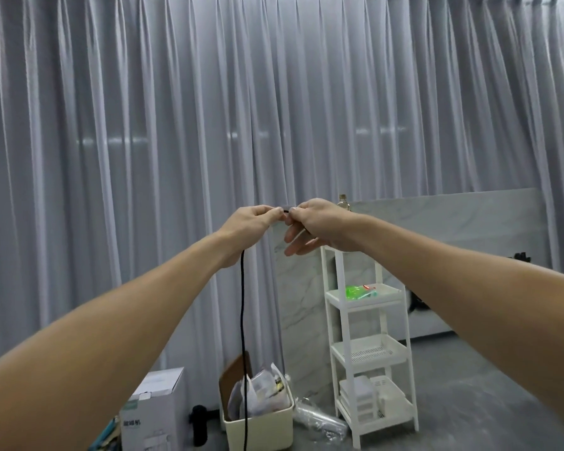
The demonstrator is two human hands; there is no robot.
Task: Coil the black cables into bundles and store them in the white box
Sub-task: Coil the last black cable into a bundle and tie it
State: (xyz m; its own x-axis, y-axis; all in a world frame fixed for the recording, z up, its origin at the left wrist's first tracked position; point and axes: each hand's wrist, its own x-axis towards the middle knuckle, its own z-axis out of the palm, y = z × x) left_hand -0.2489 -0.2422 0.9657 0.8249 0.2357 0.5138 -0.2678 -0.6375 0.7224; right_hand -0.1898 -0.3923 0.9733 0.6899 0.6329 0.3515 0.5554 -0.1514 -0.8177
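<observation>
High above the white box (260, 429), I see the black cable (242, 320) hanging straight down past its front; my left hand (249, 227) and right hand (316, 226) each pinch its top end, fingertips nearly touching, white shelf rack (370, 349) just right of the box

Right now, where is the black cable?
In the head view, centre: the left hand and right hand pinch the black cable, which hangs toward the cream bin.

black cable (242, 307) | grey curtain (144, 125) | white shelf rack (368, 349) | cream bin (261, 429)
</observation>
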